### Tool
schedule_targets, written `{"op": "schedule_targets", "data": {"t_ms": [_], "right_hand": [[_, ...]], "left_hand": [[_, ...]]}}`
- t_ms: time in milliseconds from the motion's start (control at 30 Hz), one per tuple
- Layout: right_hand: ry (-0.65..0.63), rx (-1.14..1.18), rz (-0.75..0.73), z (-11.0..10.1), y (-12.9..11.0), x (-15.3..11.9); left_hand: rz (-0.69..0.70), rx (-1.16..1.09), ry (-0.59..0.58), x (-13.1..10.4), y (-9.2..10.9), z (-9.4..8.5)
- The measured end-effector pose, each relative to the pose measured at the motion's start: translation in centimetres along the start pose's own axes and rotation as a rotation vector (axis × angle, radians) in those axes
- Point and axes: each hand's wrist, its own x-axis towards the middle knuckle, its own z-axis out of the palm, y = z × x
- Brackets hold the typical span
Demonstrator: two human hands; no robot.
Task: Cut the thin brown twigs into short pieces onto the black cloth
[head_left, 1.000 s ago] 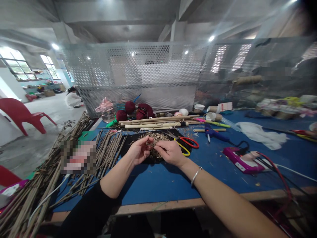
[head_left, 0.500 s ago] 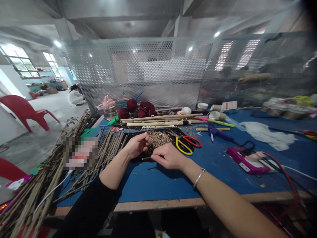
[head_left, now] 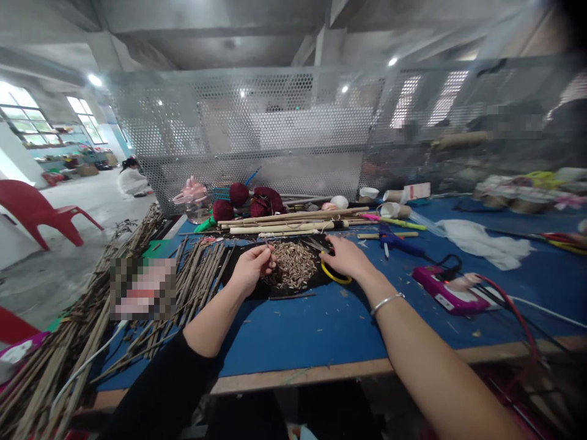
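My left hand (head_left: 254, 267) is closed in a pinch at the left edge of a heap of short cut twig pieces (head_left: 293, 266). Whatever lies between its fingertips is too small to name. Over the scissors (head_left: 338, 276) rests my right hand (head_left: 349, 258), thumb and forefinger apart beside the pivot. It covers the red handle, while part of the yellow handle shows below. The heap sits on a black mat (head_left: 236, 278). One thin twig (head_left: 292, 297) lies at the mat's near edge.
Long sticks (head_left: 202, 275) are piled on the left, with a blurred-out object (head_left: 143, 288) among them. Bamboo rods (head_left: 293, 225) and maroon yarn balls (head_left: 223, 211) are at the back. A blue glue gun (head_left: 398, 243), purple power strip (head_left: 452, 290) and white cloth (head_left: 486, 241) lie right.
My right hand has moved right and away from me, from the near side of the heap to the scissors. The thin twig near its fingers now lies loose. My left hand has closed its fingers.
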Motion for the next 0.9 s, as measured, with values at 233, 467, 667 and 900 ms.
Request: {"op": "schedule_targets", "data": {"t_ms": [233,467,667,900], "right_hand": [[-0.163,-0.102,0.163,1.3,2.3,0.9],[-0.221,-0.117,0.212,0.9,2.6,1.1],[-0.256,-0.098,0.244,0.6,2.2,1.0],[-0.17,-0.097,0.275,0.4,1.2,0.6]], "left_hand": [[0.017,0.023,0.029,-0.1,0.0,0.0],[0.011,0.113,0.062,0.1,-0.7,0.1],[-0.028,0.122,0.086,0.1,-0.9,0.3],[-0.061,0.106,0.077,0.1,-1.2,0.4]]}}
